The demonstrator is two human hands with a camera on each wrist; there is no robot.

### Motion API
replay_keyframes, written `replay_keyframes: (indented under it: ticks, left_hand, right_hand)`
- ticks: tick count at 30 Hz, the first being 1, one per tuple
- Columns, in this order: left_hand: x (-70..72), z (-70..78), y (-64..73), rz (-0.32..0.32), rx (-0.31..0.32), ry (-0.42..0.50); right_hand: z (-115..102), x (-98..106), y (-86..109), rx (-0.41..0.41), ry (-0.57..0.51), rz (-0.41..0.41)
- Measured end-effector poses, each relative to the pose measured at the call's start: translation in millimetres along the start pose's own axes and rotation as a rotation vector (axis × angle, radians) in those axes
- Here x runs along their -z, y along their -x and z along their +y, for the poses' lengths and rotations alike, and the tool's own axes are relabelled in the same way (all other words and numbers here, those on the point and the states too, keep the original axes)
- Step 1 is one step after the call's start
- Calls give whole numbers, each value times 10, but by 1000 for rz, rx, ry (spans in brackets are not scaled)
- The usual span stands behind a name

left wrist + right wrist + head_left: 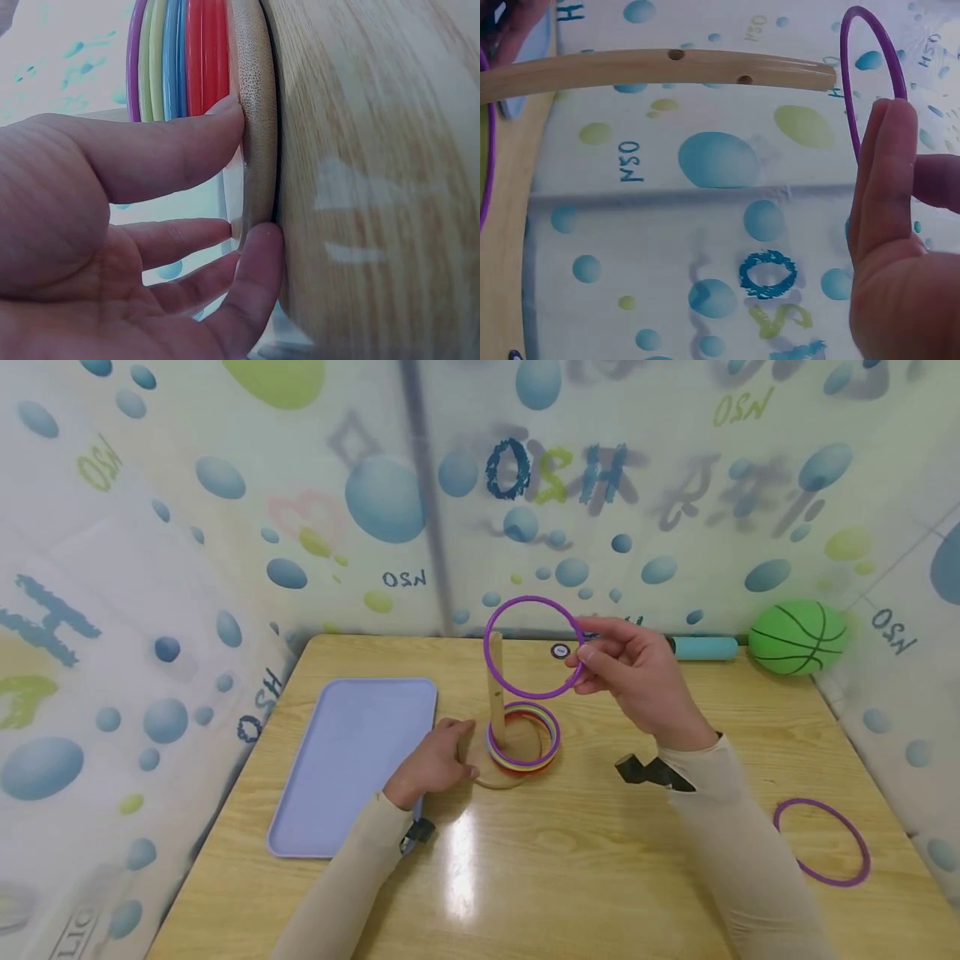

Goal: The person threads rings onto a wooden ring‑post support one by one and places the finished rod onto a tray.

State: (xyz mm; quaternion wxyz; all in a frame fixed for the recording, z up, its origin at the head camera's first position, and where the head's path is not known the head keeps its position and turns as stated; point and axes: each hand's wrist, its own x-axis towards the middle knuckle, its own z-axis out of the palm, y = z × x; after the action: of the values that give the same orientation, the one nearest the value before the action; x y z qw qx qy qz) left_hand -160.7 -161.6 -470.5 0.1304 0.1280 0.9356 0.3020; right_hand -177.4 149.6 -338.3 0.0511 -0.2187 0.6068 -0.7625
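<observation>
A purple ring (531, 598) is pinched between the thumb and fingers of my right hand (637, 672). It hangs in the air by the top of an upright wooden peg (497, 685); in the right wrist view the ring (846, 82) is just beyond the peg's tip (810, 73), apart from it. Around the peg's foot lies a stack of coloured rings (557, 739), red lowest and purple on top. My left hand (435, 764) grips the left edge of the round wooden base (259, 112), thumb on its upper edge and fingertips along its side.
A light blue tray (352, 760) lies left of the base. Another purple ring (840, 883) is on the table (570, 877) at the right. Along the back stand a green ball (798, 639), a light blue cylinder (705, 648) and a small round disc (560, 651).
</observation>
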Motion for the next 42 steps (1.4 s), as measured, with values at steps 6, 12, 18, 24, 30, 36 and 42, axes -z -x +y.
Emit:
replay_keyframes:
  ticks: [6,12,18,24,30,36,42]
  left_hand:
    - [-3,7,0,-10,15,0]
    - [-4,16,3,-3,3,-7]
    - [-10,2,-5,3,-9,-14]
    - [-9,3,-13,6,-19,-20]
    - [-5,9,-12,8,-13,-6]
    - [-10,12,-10,10,-11,12]
    - [-4,12,-2,9,-19,-3]
  right_hand:
    - [237,-69,-66,-76,3,26]
    - [397,-82,-60,-164,56,30]
    - [554,-62,-20,-273,107,24]
    - [753,-14,32,-340,110,24]
    - [924,14,82,-384,154,13]
    - [1042,53,148,-417,195,4]
    - [1117,99,203,-442,216,13]
